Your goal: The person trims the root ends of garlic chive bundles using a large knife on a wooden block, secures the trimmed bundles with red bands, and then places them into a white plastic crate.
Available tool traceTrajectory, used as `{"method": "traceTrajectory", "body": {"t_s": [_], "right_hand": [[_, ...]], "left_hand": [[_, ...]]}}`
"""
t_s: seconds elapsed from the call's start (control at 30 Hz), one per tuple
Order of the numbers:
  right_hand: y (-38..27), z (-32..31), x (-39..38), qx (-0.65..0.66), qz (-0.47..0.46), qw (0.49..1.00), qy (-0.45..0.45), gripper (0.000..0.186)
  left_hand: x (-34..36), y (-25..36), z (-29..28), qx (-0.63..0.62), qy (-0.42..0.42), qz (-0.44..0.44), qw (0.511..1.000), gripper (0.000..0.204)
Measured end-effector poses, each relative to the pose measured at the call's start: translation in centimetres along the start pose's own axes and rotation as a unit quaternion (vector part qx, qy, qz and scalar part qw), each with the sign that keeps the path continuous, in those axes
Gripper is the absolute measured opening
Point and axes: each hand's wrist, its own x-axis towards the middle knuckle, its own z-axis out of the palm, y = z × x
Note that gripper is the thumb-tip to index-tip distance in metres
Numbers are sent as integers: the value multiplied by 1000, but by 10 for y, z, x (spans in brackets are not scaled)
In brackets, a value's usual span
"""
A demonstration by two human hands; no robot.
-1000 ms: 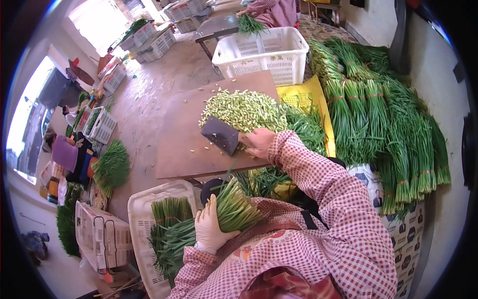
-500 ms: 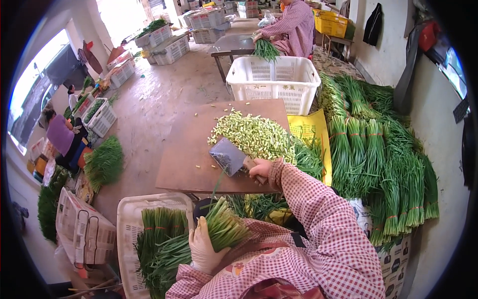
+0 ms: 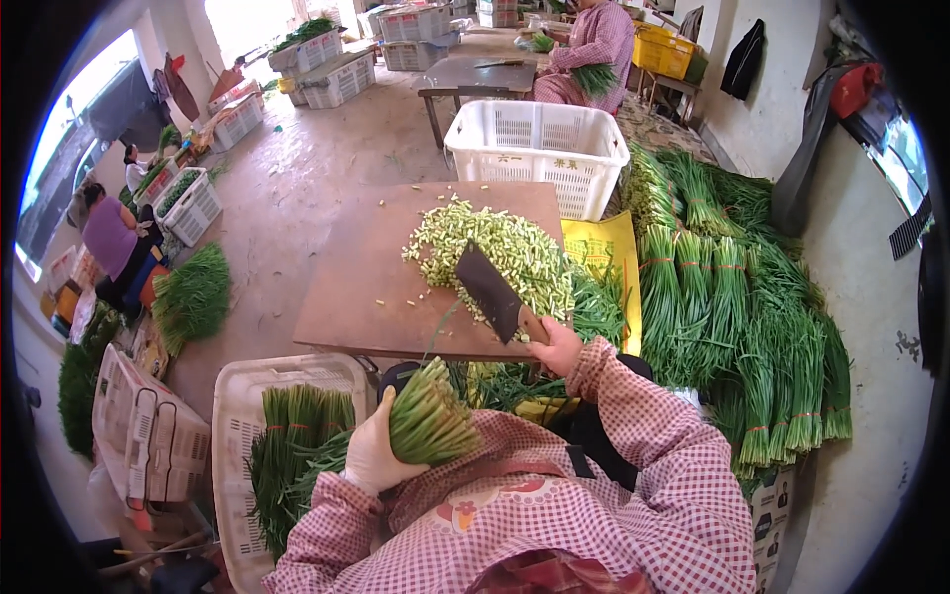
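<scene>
My left hand (image 3: 372, 453), in a pale glove, is closed around a bundle of green chives (image 3: 431, 421) in front of my body, its pale cut ends facing right. A cleaver (image 3: 487, 285) with a wooden handle is gripped in my right hand (image 3: 558, 347). Its dark blade points up and left over a heap of short chopped stem pieces (image 3: 505, 243). That heap covers the right part of a brown tabletop (image 3: 346, 267). Below my left hand, a white crate (image 3: 226, 426) holds more tied chives (image 3: 297, 426).
Tied chive bundles (image 3: 693, 307) are stacked on the right beside a yellow sack (image 3: 625, 267). Beyond the tabletop stands a white crate (image 3: 534, 148). A co-worker (image 3: 599, 49) sits past it with greens in hand; another person (image 3: 107, 238) sits far left.
The cleaver has turned from lying over the tabletop's near part to pointing up across the heap. My left hand has tilted the chive bundle more upright, its cut ends now facing more toward me.
</scene>
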Motion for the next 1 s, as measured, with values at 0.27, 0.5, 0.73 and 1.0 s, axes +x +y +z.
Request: {"method": "traceTrajectory", "body": {"t_s": [0.27,0.5,0.73,1.0], "right_hand": [[-56,35,-80,21,-192,968,-158,51],[-60,5,-41,136,83,966,-204,43],[-10,6,-23,172,87,976,-98,32],[-10,18,-29,130,-108,983,65,32]], "left_hand": [[18,-23,-12,-74,16,-31,997,108],[77,-13,-54,4,15,19,1000,98],[141,-25,-25,245,36,32,968,107],[161,-49,2,215,-54,36,974,126]]}}
